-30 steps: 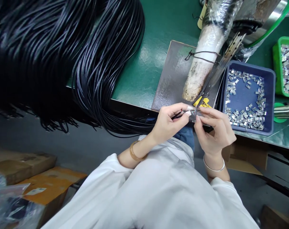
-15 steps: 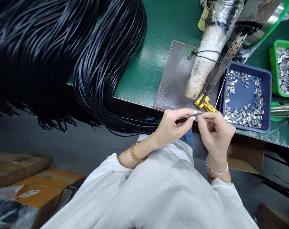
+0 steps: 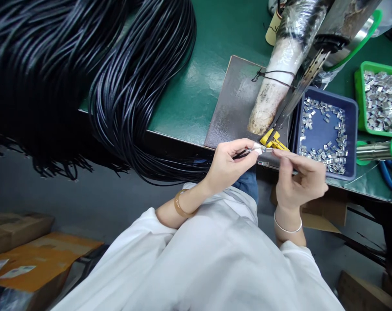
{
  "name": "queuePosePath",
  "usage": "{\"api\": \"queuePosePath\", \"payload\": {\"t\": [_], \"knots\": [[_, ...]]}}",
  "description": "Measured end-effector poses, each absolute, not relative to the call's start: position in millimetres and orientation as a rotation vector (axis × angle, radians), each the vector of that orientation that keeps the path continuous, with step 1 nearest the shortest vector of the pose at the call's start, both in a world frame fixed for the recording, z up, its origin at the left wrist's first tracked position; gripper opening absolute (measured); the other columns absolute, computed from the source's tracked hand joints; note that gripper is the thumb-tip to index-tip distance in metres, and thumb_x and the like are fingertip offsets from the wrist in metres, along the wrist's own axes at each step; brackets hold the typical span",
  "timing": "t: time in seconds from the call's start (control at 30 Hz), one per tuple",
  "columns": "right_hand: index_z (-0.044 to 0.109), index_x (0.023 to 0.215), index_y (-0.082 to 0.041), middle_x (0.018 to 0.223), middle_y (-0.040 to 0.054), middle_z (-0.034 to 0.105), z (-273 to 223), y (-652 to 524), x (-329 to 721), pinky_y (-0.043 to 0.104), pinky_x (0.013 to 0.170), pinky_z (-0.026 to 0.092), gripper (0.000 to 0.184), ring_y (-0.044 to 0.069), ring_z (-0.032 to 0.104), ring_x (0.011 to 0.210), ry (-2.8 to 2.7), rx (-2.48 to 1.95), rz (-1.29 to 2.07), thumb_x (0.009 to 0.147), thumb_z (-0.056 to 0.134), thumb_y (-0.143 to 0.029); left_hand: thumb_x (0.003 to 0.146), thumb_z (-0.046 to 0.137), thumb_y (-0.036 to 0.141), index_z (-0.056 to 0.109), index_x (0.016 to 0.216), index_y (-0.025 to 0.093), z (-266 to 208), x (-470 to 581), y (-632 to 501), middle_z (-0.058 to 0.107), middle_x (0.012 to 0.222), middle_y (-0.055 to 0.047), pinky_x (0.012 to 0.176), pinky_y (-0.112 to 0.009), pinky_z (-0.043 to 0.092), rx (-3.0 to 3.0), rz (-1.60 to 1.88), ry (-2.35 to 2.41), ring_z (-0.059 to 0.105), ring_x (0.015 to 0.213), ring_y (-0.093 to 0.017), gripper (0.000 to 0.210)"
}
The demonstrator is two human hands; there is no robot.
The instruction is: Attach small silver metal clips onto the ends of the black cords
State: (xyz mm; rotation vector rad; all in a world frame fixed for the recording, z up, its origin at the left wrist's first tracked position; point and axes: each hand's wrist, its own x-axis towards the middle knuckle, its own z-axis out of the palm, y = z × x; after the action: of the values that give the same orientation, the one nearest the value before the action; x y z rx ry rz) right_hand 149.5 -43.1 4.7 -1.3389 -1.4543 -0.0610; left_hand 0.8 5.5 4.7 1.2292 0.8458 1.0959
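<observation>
My left hand point(image 3: 230, 166) pinches the end of a black cable point(image 3: 240, 154) between thumb and fingers, above the table's front edge. From its fingertips a small shiny metal connector point(image 3: 266, 150) points right. A second small metal piece point(image 3: 263, 163) shows just below it. My right hand point(image 3: 301, 179) is curled, with its index fingertip at the connector's right end and its thumb a little lower. Whether anything is between those fingers is too small to tell. Behind my hands lies a yellow tool point(image 3: 275, 141) on a dark board point(image 3: 223, 108).
A large bundle of black cables point(image 3: 140, 86) covers the left of the green table point(image 3: 209, 39). To the right stand a blue tray point(image 3: 351, 129) and a green tray point(image 3: 361, 99) of small metal shells. A plastic-wrapped tube point(image 3: 276, 77) slants over the board. Cardboard boxes point(image 3: 50, 255) are on the floor.
My right hand has moved slightly right and its wrist has turned, drawing away from the left fingertips. More of the metal connector shows between the hands. The whole view has shifted a little.
</observation>
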Motion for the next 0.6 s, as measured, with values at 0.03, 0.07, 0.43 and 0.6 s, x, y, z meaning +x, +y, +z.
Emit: {"api": "queuePosePath", "payload": {"t": [0.03,0.07,0.43,0.6], "knots": [[0.065,0.095,-0.024,0.089,-0.0011,0.076,3.3,-42.2,149.2,0.029,0.068,0.062,0.019,0.017,0.076,0.079,-1.508,-1.352,-0.093,0.083,0.07,-0.01,0.083,0.067,0.023,0.071,0.08,0.013,4.9,1.7,6.5,0.064,0.068,0.0,0.054,-0.017,0.041,1.226,1.094,0.845,0.05,0.056,-0.006,0.012],[0.065,0.091,-0.023,0.091,-0.0008,0.077,2.3,-41.1,149.1,0.03,0.072,0.062,0.018,0.018,0.076,0.082,-1.553,-1.36,-0.116,0.081,0.072,-0.01,0.083,0.067,0.023,0.071,0.08,0.013,4.9,2.6,7.3,0.065,0.068,0.0,0.054,-0.017,0.041,1.225,1.093,0.845,0.051,0.057,-0.006,0.011],[0.065,0.087,-0.023,0.097,0.0013,0.076,4.4,-34.8,150.3,0.034,0.076,0.063,0.02,0.018,0.074,0.087,-1.618,-1.36,-0.124,0.077,0.074,-0.009,0.083,0.067,0.021,0.072,0.082,0.013,6.5,6.8,10.8,0.071,0.075,-0.001,0.057,-0.017,0.046,1.242,1.139,0.846,0.058,0.061,-0.007,0.009],[0.063,0.085,-0.023,0.098,0.001,0.076,3.5,-35.3,146.9,0.031,0.077,0.062,0.018,0.017,0.074,0.086,-1.642,-1.333,-0.098,0.077,0.074,-0.01,0.082,0.068,0.022,0.073,0.083,0.013,2.8,2.3,10.1,0.071,0.073,-0.001,0.056,-0.017,0.045,1.216,1.099,0.839,0.057,0.058,-0.007,0.01]]}}
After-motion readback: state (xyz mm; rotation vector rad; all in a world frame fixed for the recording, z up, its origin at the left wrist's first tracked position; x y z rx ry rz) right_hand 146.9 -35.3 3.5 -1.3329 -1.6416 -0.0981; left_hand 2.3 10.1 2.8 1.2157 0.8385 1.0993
